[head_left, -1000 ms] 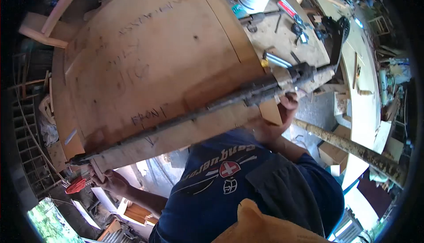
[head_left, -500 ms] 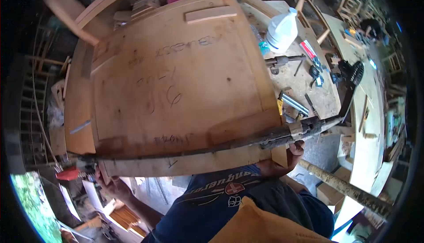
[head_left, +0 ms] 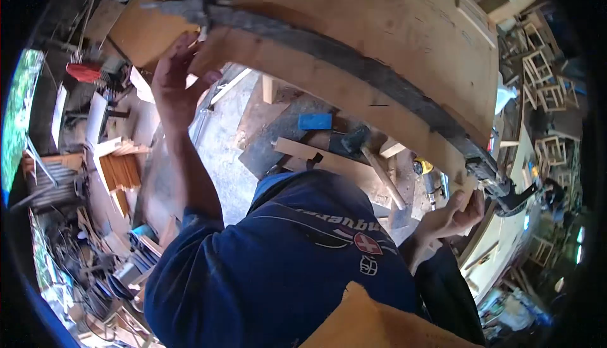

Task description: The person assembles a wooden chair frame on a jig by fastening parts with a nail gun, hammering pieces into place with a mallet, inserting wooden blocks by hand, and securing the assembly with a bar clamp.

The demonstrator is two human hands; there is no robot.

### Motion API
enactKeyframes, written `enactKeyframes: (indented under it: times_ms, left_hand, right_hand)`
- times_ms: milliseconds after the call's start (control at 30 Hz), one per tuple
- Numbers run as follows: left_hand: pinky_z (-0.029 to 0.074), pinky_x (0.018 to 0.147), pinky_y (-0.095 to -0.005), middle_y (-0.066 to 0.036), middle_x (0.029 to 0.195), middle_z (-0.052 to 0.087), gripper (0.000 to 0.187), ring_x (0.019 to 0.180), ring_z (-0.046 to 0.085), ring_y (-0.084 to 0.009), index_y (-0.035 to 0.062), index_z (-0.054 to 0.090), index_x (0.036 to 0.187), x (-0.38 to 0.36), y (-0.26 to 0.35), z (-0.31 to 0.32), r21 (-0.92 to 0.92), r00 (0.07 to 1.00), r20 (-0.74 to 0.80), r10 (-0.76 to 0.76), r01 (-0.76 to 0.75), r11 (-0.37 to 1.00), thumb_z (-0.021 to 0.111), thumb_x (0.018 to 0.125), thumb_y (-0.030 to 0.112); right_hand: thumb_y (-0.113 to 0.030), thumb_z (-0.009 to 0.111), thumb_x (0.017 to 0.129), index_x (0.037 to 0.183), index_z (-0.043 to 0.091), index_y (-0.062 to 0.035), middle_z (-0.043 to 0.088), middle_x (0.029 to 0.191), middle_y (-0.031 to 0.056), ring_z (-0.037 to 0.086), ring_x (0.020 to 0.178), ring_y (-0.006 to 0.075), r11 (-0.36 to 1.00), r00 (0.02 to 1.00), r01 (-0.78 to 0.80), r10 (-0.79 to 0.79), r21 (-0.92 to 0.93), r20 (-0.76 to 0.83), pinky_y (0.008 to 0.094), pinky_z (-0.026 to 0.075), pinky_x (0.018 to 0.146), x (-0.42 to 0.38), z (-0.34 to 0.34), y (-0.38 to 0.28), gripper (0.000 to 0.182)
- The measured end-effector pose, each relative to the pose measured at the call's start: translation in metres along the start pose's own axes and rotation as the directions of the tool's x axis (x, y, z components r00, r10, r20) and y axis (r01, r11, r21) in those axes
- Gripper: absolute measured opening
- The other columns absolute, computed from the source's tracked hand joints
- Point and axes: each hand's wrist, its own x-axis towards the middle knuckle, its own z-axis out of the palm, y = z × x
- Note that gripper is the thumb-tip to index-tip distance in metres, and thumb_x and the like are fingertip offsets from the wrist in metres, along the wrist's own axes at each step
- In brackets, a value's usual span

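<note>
A long dark bar clamp [head_left: 354,63] runs along the near edge of a large wooden panel [head_left: 354,6], beside a pale wooden rail [head_left: 303,79]. At the rail's left end is my left hand [head_left: 177,73], thumb and fingers apart around the corner, just below the clamp's jaw [head_left: 199,6]. My right hand [head_left: 452,218] is at the rail's right end, its fingers bent together below the clamp's screw end [head_left: 490,174]. What those fingertips hold, if anything, I cannot make out.
Below the panel are a blue block [head_left: 315,121], a wooden-handled mallet [head_left: 382,177] and a yellow tool [head_left: 422,166]. Stacked wood pieces [head_left: 123,171] stand at left. Several wooden chair frames [head_left: 544,89] are at the right, beyond a long pale bench [head_left: 487,253].
My view has swung down and right, so the panel sits higher in it. My left hand has opened its fingers at the corner. The clamp still lies along the panel's near edge.
</note>
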Motion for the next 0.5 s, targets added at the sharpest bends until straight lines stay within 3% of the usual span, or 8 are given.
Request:
enactKeyframes:
  times_ms: [67,133,167,267,300,367,433,500]
  left_hand:
    - [0.050,0.105,-0.0382,-0.013,0.129,0.064,0.058,0.120,0.061,-0.0224,-0.0025,0.061,0.124,-0.005,-0.009,-0.006,0.106,0.995,-0.029,0.093,-0.089,0.990,0.081,0.071,-0.013]
    - [0.054,0.100,-0.0363,-0.013,0.116,0.070,0.044,0.111,0.066,-0.0210,-0.0030,0.065,0.116,-0.010,-0.011,0.000,0.040,0.993,-0.116,0.001,0.003,0.999,0.078,0.075,-0.013]
    - [0.058,0.091,-0.0337,-0.013,0.105,0.073,0.032,0.099,0.070,-0.0198,-0.0045,0.068,0.109,-0.008,-0.014,0.009,0.137,0.988,-0.118,0.100,-0.083,0.987,0.075,0.079,-0.012]
    - [0.059,0.086,-0.0323,-0.014,0.100,0.073,0.029,0.093,0.072,-0.0199,-0.0064,0.068,0.109,-0.009,-0.002,0.017,0.168,0.982,-0.169,0.089,-0.060,0.984,0.074,0.081,-0.011]
    - [0.061,0.083,-0.0334,-0.015,0.096,0.074,0.027,0.090,0.072,-0.0218,-0.0080,0.068,0.108,-0.009,0.001,0.013,0.245,0.979,-0.147,0.139,-0.101,0.964,0.073,0.081,-0.011]
    - [0.062,0.081,-0.0341,-0.016,0.095,0.074,0.023,0.091,0.073,-0.0228,-0.0086,0.068,0.107,-0.012,-0.009,-0.007,0.300,0.942,-0.209,0.261,-0.192,0.934,0.071,0.084,-0.010]
    - [0.063,0.078,-0.0356,-0.018,0.098,0.073,0.019,0.091,0.073,-0.0249,-0.0096,0.067,0.109,-0.018,-0.017,-0.040,0.286,0.926,-0.236,0.293,-0.222,0.932,0.066,0.090,-0.007]
    - [0.064,0.077,-0.0382,-0.021,0.106,0.071,0.020,0.092,0.072,-0.0282,-0.0109,0.064,0.114,-0.020,-0.017,-0.064,0.228,0.924,-0.289,0.249,-0.186,0.956,0.059,0.096,-0.002]
  right_hand:
    - [-0.012,0.070,0.092,0.131,0.044,-0.0012,0.050,0.129,0.0162,0.056,0.114,0.0261,0.981,0.984,0.179,-0.179,-0.074,0.011,0.0381,0.043,0.105,-0.005,-0.002,-0.006,0.048]
    - [-0.012,0.069,0.092,0.134,0.040,-0.0015,0.045,0.133,0.0171,0.053,0.119,0.0274,0.909,0.947,0.316,-0.321,-0.271,0.026,0.0397,0.041,0.107,-0.012,-0.002,-0.012,0.052]
    - [-0.013,0.069,0.092,0.136,0.037,-0.0017,0.043,0.135,0.0175,0.051,0.121,0.0280,0.851,0.921,0.374,-0.386,-0.368,0.042,0.0405,0.040,0.108,-0.015,0.000,-0.015,0.055]
    - [-0.013,0.069,0.092,0.136,0.036,-0.0018,0.042,0.136,0.0181,0.046,0.126,0.0312,0.726,0.783,0.622,-0.582,-0.295,0.219,0.0439,0.037,0.111,-0.020,0.026,-0.039,0.056]
    - [-0.013,0.068,0.092,0.133,0.038,-0.0025,0.042,0.134,0.0187,0.047,0.125,0.0351,0.720,0.794,0.606,-0.525,-0.338,0.306,0.0486,0.035,0.112,-0.028,0.040,-0.064,0.052]
    - [-0.011,0.065,0.091,0.119,0.052,0.0015,0.052,0.121,0.0196,0.054,0.118,0.0334,0.735,0.718,0.677,-0.672,0.043,0.180,0.0466,0.048,0.098,-0.043,0.076,-0.059,0.033]
    - [-0.014,0.072,0.086,0.113,0.058,0.0001,0.060,0.115,0.0192,0.060,0.108,0.0343,0.875,0.748,0.475,-0.459,0.096,0.480,0.0469,0.051,0.092,-0.062,0.084,-0.062,0.033]
    - [-0.014,0.074,0.085,0.110,0.064,-0.0013,0.068,0.103,0.0165,0.066,0.095,0.0326,0.956,0.663,0.284,-0.250,0.073,0.705,0.0433,0.053,0.084,-0.078,0.109,-0.069,0.031]
